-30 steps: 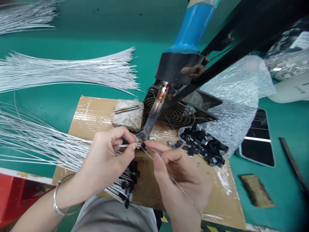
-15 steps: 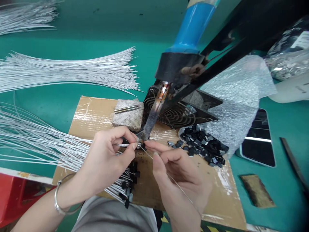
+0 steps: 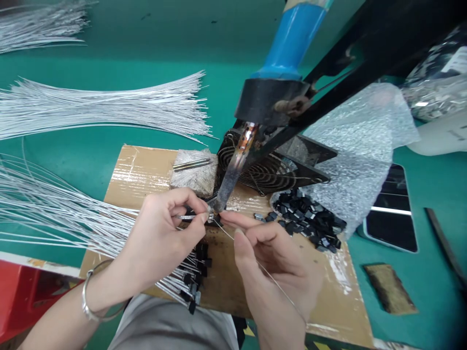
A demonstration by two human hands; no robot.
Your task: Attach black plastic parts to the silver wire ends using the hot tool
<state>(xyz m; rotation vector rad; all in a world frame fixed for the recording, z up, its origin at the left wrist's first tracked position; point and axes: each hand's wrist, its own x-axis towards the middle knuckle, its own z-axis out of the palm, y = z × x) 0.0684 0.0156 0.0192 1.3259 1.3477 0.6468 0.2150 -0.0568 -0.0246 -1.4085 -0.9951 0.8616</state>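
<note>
Thin wire (image 3: 226, 234) runs between both hands (image 3: 160, 238) (image 3: 286, 262).

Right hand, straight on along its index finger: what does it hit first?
Probably the small workpiece at the tip of the soldering iron, pinched by the left hand. Depth near the right hand is unclear, so the iron could come first.

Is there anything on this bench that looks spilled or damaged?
A few black pieces lie loose on the cardboard, apart from their pile. The small brown pad at right has dark, perhaps scorched, edges.
</note>
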